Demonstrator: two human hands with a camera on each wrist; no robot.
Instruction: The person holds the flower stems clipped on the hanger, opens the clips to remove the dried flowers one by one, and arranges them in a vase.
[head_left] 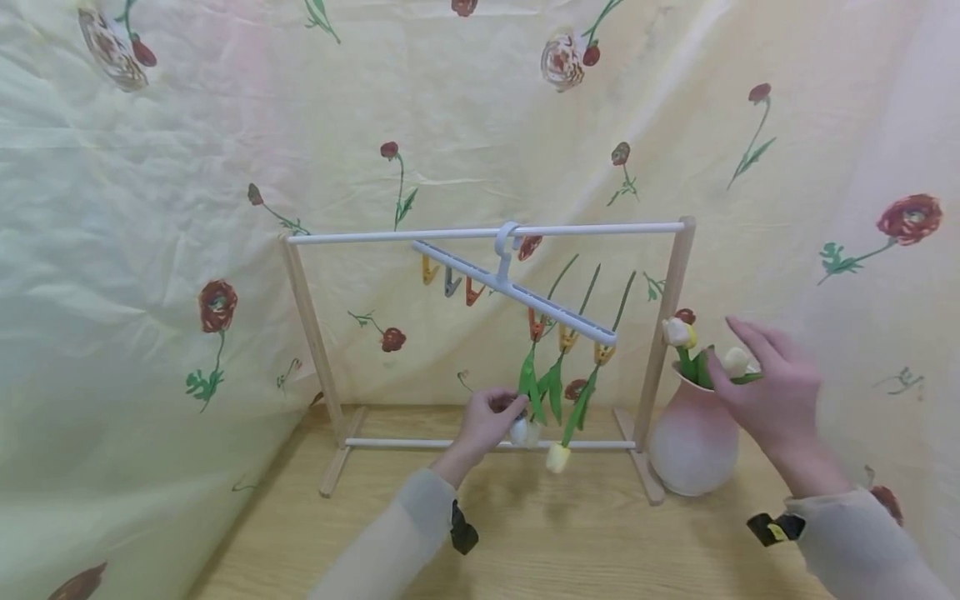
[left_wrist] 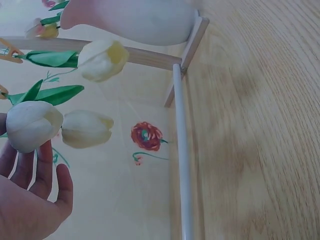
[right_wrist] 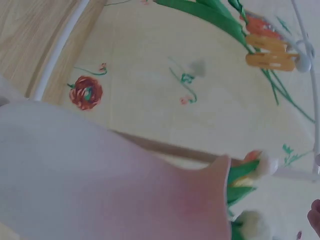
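My left hand (head_left: 483,421) holds a white tulip (left_wrist: 34,126) close to its head, thumb and fingers about it. That tulip hangs head down from a clip on the right half of a pale blue hanger (head_left: 474,271). Beside it hang a second white tulip (left_wrist: 87,129) and a cream-yellow tulip (head_left: 558,457), also upside down. My right hand (head_left: 780,387) is at the mouth of a pink and white vase (head_left: 693,437), fingers extended and thumb apart. Tulips (head_left: 678,333) stand in the vase. Whether the right fingers touch one cannot be seen.
The hanger tilts down to the right on the white top bar (head_left: 390,237) of a wooden-legged rack. Clips without flowers, one of them orange (head_left: 473,292), hang on its left half. Flower-printed cloth (head_left: 315,100) surrounds the wooden tabletop (head_left: 570,542).
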